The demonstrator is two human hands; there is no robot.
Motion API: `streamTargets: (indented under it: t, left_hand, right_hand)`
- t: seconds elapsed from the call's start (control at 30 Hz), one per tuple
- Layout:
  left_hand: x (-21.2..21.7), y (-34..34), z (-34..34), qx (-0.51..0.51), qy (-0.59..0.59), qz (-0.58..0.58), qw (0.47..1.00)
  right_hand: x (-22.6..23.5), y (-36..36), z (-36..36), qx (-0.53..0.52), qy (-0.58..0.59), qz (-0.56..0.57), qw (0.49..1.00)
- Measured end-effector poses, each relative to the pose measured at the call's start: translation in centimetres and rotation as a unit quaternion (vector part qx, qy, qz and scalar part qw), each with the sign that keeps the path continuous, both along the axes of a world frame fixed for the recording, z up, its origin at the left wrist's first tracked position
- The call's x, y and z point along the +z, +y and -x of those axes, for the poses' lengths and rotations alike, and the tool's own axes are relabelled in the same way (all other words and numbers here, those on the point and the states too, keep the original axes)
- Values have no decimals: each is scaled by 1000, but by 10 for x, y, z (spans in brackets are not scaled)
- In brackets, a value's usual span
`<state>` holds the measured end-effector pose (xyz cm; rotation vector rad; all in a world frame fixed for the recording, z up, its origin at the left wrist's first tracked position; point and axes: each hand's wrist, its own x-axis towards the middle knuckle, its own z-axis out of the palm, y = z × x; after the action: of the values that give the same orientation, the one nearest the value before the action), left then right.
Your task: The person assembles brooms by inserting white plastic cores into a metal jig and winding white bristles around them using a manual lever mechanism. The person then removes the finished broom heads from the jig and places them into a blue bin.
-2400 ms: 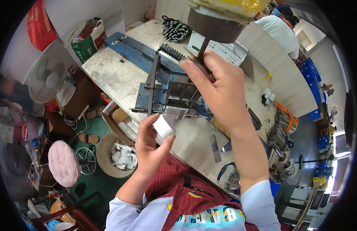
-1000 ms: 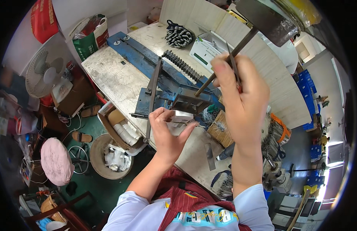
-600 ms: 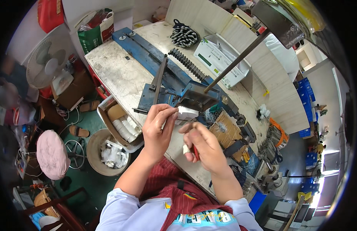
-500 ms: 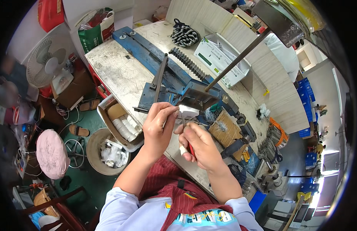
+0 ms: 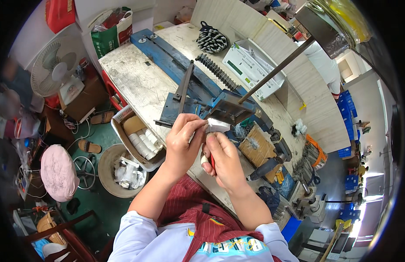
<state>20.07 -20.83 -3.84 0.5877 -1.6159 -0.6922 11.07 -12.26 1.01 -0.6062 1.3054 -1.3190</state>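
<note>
In front of the blue metal bench machine, my two hands are close together over the table's near edge. My left hand is closed, thumb and fingertips pinched together; whatever lies between them is too small to make out. My right hand is wrapped round a red-handled hand tool, whose thin metal tip points up toward my left fingertips. The fingers hide most of the tool, so its exact kind does not show. A light wrapping covers one finger of that hand. Just beyond my fingertips sits a small white block-like thing.
A steel lever and a slanting rod rise from the machine. Behind it stands a white box. Cardboard with loose bristles lies at the right. Left of the table are a carton of white rolls and a bin.
My right hand has moved slightly up and closer to my left fingertips, so less of the tool's metal tip shows. My left hand stays pinched; the whole view has shifted a little.
</note>
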Motion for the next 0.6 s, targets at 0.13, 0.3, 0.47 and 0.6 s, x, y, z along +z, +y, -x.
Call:
streamTargets:
  t: [0.13, 0.3, 0.47, 0.6]
  left_hand:
    - [0, -1, -2, -8, -4, -6, 1000]
    - [2, -1, -2, -12, 0, -13, 1000]
    - [2, 0, 1, -3, -3, -8, 1000]
    - [2, 1, -1, 7, -7, -11, 1000]
  right_hand:
    - [3, -6, -3, -13, 3, -6, 1000]
    - [-8, -8, 0, -27, 9, 27, 999]
    - [-8, -7, -1, -45, 0, 27, 999]
    - [-9, -6, -1, -38, -6, 25, 999]
